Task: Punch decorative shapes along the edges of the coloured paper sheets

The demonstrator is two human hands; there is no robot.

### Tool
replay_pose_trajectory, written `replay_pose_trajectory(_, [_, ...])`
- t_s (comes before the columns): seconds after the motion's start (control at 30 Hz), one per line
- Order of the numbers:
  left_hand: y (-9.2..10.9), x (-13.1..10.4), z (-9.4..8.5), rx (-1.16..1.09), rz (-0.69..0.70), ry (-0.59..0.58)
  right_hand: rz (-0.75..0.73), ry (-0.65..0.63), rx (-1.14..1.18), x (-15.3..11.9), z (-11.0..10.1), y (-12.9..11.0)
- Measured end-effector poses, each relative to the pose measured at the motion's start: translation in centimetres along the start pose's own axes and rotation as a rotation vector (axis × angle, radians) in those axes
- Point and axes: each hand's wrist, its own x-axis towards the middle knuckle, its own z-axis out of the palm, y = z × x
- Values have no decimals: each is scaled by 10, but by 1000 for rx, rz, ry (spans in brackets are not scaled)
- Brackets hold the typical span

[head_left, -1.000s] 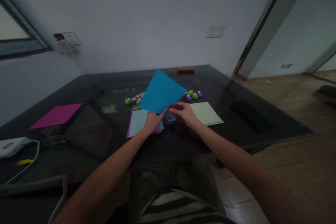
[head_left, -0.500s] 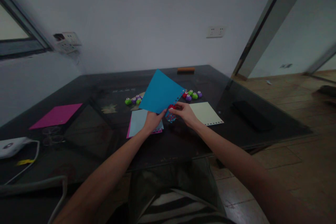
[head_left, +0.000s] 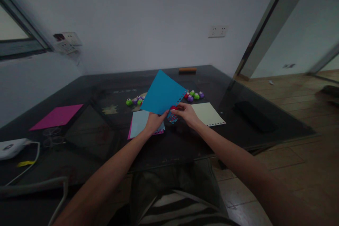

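Observation:
A blue sheet of paper is raised at a tilt above the table, with a row of small holes along its right edge. My left hand pinches its lower corner, thumb on top. My right hand closes around a small red craft punch, which sits at the paper's holed edge near the lower corner. Under the punch lies a heap of tiny coloured paper bits. Left of the heap, a pale blue sheet rests on a magenta one, partly behind my left hand. To the right is a cream sheet with a holed edge.
Several green, purple and red craft punches stand in a left group and a right group. A magenta sheet lies far left, above a white device with a cable. A black case lies right; an orange-brown bar lies at the back.

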Motion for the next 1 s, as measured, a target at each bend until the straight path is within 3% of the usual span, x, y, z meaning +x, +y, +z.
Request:
replay_pose_trajectory(0.47, [2, -1, 0, 46, 7, -6, 16, 10, 8, -3, 1, -5])
replay_pose_trajectory(0.7, [-2, 2, -1, 47, -9, 13, -45, -74, 2, -1, -1, -5])
replay_pose_trajectory(1.0, [-3, 2, -3, 24, -22, 32, 27, -105, -7, 0, -3, -7])
